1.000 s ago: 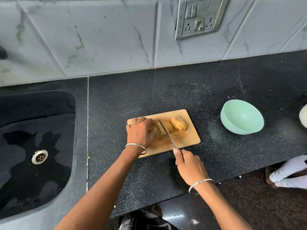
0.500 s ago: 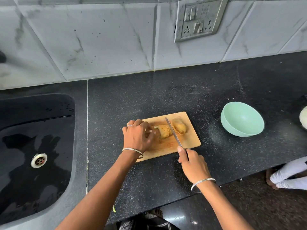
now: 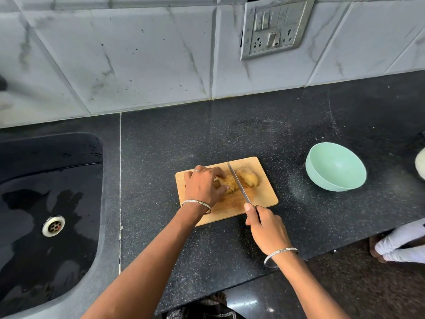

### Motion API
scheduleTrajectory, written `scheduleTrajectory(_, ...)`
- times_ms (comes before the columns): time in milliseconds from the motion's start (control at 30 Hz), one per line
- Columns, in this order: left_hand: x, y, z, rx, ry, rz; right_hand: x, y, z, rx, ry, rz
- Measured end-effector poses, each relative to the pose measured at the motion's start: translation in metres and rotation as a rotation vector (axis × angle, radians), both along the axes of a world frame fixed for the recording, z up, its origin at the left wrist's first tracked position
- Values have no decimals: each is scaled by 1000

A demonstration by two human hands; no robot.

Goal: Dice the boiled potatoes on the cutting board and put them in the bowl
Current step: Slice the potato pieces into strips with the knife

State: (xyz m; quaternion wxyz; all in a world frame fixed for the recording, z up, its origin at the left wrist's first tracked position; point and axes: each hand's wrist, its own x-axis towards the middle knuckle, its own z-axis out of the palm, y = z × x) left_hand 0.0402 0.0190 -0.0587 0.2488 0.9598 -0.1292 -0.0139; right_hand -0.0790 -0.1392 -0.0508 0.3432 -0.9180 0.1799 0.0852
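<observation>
While the slim steel-bladed knife (image 3: 239,184) stands between the two potatoes, items lie thus. Rectangular pale wooden cutting board (image 3: 262,201): on the black speckled stone desk (image 3: 230,134). Partly sliced brown boiled potato (image 3: 230,183): on the board, held by the curled fingers of the left hand (image 3: 202,187), its long axis crossing the blade. Whole brown boiled potato (image 3: 248,178): just right of the blade, untouched. Right hand (image 3: 266,229): clenched round the knife handle at the board's near edge, one finger laid forward toward the blade. Round mint-green bowl (image 3: 322,178): nothing visible inside, well right of the board, on the right hand's side.
</observation>
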Motion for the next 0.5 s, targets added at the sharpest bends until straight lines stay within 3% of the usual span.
scheduleTrajectory(500, 1, 11, -14, -105, -18, 10, 1, 4, -6, -15, 51, 84)
